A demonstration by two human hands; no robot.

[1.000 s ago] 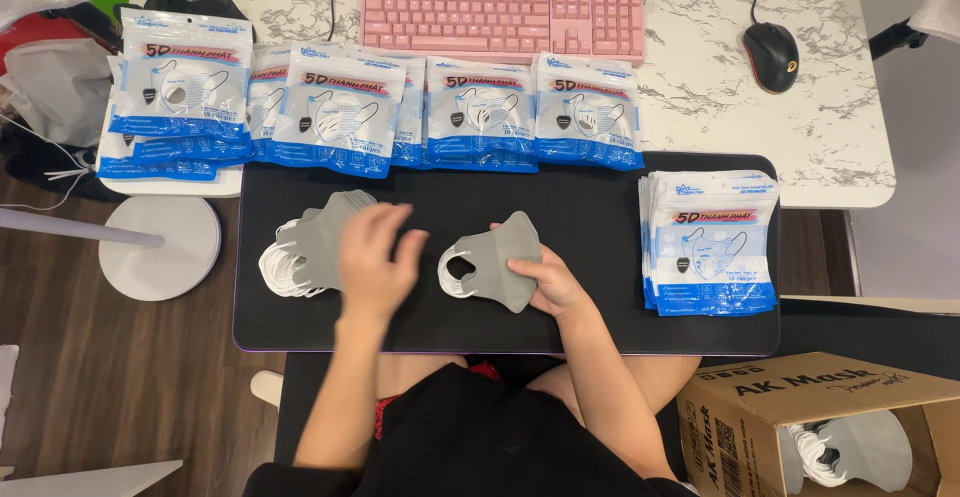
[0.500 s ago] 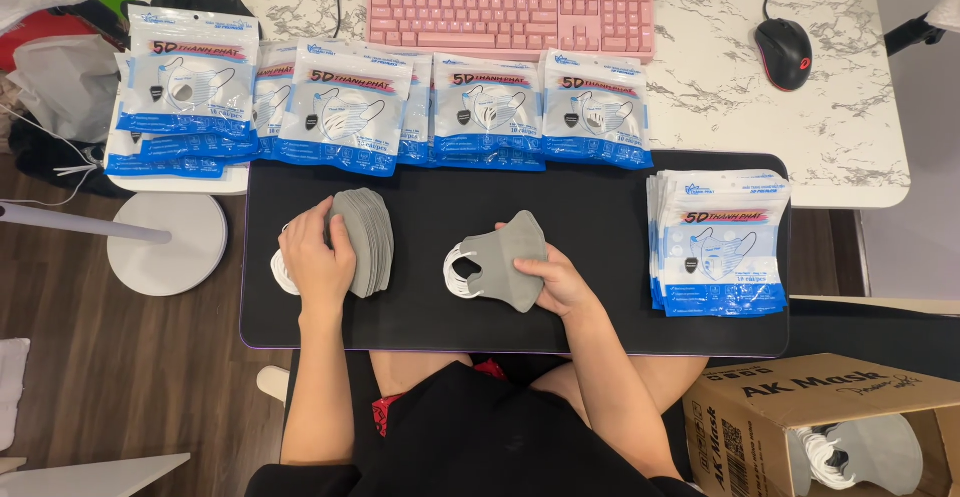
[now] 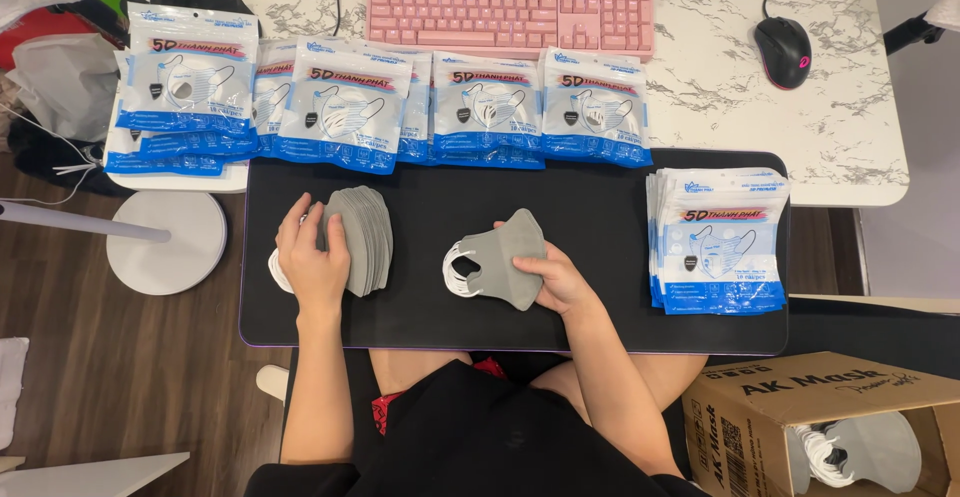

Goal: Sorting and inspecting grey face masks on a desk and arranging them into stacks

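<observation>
Lying mid-mat, a small grey mask stack (image 3: 503, 262) is pinched at its right edge by the right hand (image 3: 560, 282). Left hand (image 3: 312, 257) curls around a taller fanned mask pile (image 3: 362, 239) on the black mat (image 3: 600, 287), below packaged masks (image 3: 490, 107).

The person's left hand (image 3: 312, 257) and right hand (image 3: 560, 282) were bare, with no gloves, rings or bracelets to be seen. Both forearms were uncovered down to the elbows, and no sleeve, cuff, watch or strap showed on either of them. The fingers (image 3: 300, 219) were bare as well; the nails were too small to tell anything about. Lower in the head view, the person wore a loose black garment that covered the lap and spread wide across the bottom edge. A small patch of red cloth showed beside its left hem. Bare knees showed just above the black cloth.
</observation>
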